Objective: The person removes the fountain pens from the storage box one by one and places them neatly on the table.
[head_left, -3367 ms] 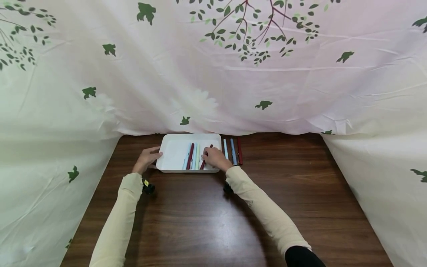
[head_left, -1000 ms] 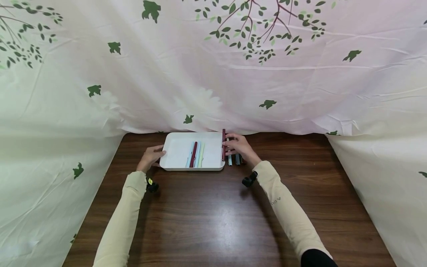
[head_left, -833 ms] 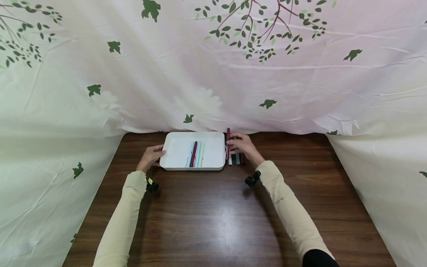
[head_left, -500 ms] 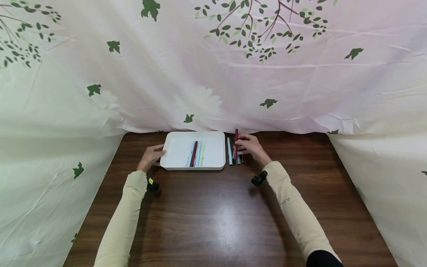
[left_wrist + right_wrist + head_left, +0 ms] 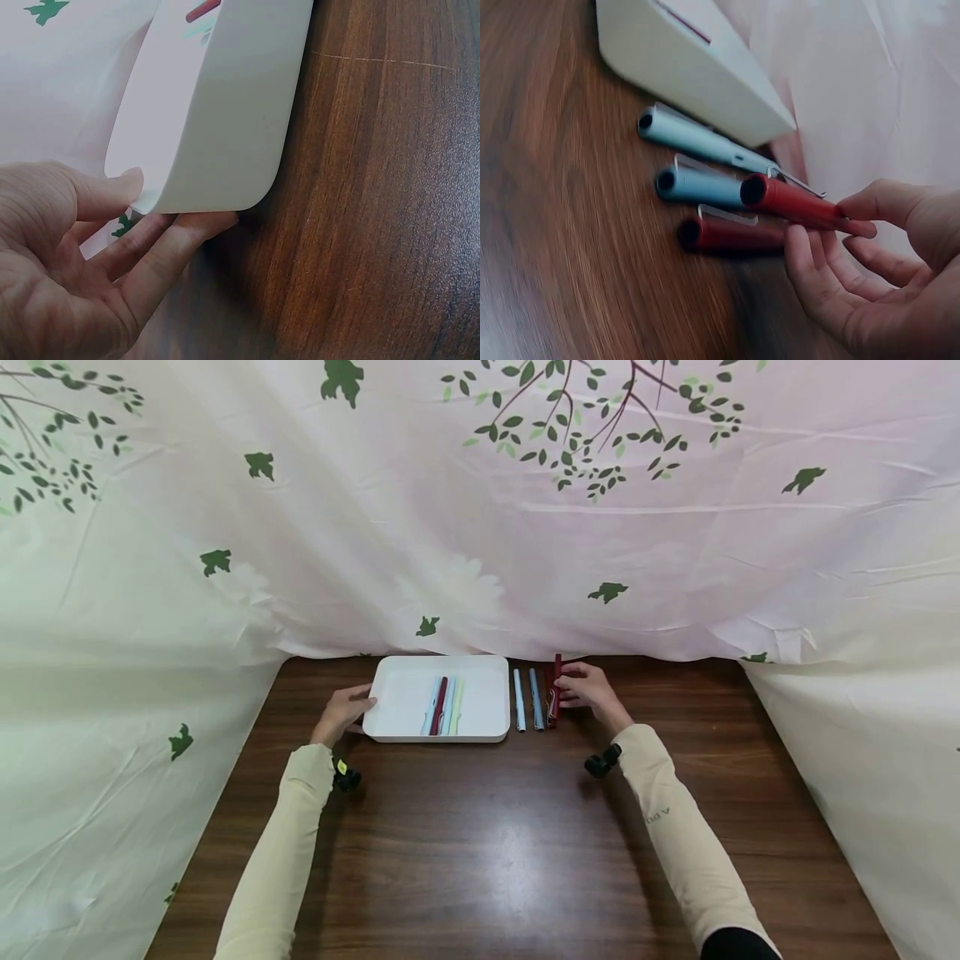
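Right hand (image 5: 590,687) pinches a red pen (image 5: 799,205) over the surface (image 5: 450,843), near a second red pen (image 5: 739,235), while my left hand (image 5: 344,710) grips the white tray (image 5: 397,693): a placing step, I judge from afar, calling for gentle lowering.

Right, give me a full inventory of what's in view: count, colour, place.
Shallow rectangular tray: one, white, table's far side.
Slim light-blue pens: two, light blue, in tray.
Slim dark-red pen: one, dark red, between those two.
Slim yellow-green pen: one, pale yellow-green, rightmost in tray.
Slim clipped pens: three, pale blue, blue, dark red, on table right of tray.
Held clipped pen: one, dark red, right hand.
Wood-grain table: one, dark brown, below.
Printed cloth: pinkish-white, green prints, behind and both sides.
Wrist devices: two, black, one per wrist.
Sleeves: two, cream, both arms.
Left hand: one, bare, gripping tray's left end.
Right hand: one, bare, pinching pen.
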A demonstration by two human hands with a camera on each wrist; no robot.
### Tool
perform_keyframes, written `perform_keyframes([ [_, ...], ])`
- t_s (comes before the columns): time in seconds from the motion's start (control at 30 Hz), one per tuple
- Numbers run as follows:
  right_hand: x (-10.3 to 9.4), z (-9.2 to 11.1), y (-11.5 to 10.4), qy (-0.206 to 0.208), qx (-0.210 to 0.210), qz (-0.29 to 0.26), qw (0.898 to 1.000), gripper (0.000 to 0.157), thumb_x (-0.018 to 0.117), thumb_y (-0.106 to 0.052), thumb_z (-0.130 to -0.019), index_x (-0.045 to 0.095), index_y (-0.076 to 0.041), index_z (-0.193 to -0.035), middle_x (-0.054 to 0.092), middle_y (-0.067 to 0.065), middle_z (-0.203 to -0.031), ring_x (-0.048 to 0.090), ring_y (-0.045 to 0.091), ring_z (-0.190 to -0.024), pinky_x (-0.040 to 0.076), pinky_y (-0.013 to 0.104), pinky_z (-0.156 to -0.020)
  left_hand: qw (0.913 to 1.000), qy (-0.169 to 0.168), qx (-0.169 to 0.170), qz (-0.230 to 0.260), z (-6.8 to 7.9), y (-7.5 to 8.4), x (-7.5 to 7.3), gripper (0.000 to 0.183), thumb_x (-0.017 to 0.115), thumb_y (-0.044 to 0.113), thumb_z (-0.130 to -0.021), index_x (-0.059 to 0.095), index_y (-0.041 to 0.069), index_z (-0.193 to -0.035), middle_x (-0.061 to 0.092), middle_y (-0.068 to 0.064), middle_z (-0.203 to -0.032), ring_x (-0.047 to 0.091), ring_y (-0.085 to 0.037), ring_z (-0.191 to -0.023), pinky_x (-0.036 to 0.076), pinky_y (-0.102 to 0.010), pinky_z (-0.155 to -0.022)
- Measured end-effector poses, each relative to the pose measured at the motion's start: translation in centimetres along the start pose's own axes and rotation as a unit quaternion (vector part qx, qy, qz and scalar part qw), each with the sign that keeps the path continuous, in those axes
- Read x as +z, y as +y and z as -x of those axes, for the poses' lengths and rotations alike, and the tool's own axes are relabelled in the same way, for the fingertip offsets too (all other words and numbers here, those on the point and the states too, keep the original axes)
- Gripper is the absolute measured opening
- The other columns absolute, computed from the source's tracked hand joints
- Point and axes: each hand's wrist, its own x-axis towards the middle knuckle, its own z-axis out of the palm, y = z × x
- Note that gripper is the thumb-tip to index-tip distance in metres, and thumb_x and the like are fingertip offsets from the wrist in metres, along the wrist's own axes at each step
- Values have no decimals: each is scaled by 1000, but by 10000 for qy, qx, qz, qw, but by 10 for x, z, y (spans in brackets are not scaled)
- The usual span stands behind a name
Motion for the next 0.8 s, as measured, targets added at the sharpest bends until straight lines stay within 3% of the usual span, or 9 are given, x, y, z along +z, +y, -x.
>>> perform_keyframes([
  [0.2,-7,1,6,71,-58,371,9993,46,62,-8,-105,48,9,-145,67,25,-122,70,18,-86,63,44,-85,10000,11,33,17,2,-2,-1,58,52,21,-111,33,5,-164,44,-30,-157,60,-39,-126,61,-35,-77],
  [0.4,-7,2,14,194,112,739,9970,44,62,-8,-104,52,10,-144,65,28,-126,70,17,-83,64,35,-76,10000,26,43,-24,3,-2,-2,59,52,23,-111,33,6,-164,45,-29,-156,62,-35,-122,61,-33,-75],
  [0.63,-1,7,10,270,-116,1399,9897,39,60,-5,-105,56,12,-140,62,34,-131,68,42,-109,64,41,-82,10000,56,27,-3,0,-3,0,59,53,24,-111,35,7,-164,46,-28,-156,63,-31,-118,61,-30,-73],
  [0.8,-1,8,8,268,-22,1450,9891,37,59,-3,-105,58,12,-138,62,34,-134,65,46,-118,63,43,-85,10000,39,22,-4,-1,-3,0,58,53,23,-111,34,7,-164,45,-27,-157,62,-33,-121,60,-30,-73],
])
